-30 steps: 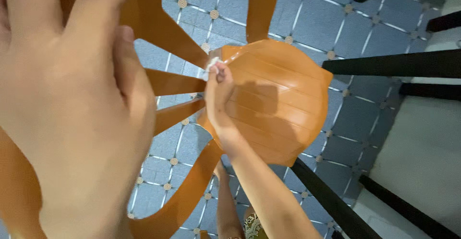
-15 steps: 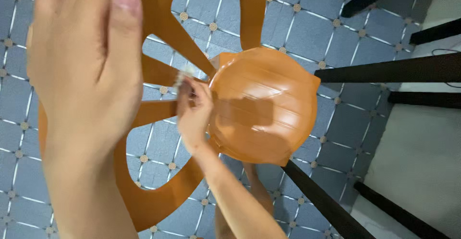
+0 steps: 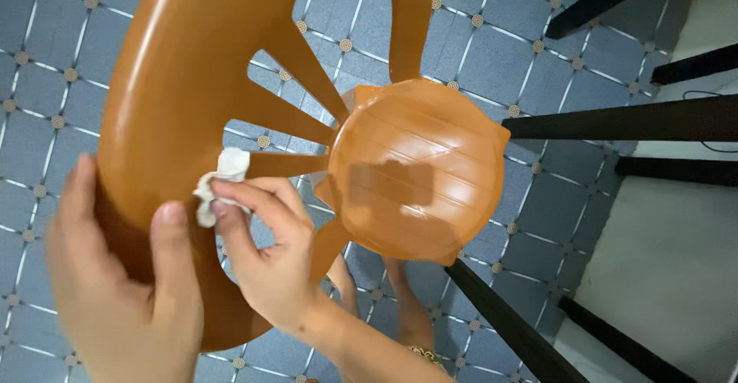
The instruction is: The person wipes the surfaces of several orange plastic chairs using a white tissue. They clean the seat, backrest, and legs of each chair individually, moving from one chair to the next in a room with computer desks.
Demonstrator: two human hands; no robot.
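Left hand grips the orange plastic chair's curved backrest, prob. to steady it, w/ right hand pinching a white cloth against its inner edge, near-left over the tiled floor.

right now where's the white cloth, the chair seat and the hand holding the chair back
white cloth [image 3: 217,183], head view, on its crumpled middle above the right hand's fingers
chair seat [image 3: 419,168], head view, on the glossy centre of the orange seat
left hand [image 3: 123,298], head view, on the back of the hand
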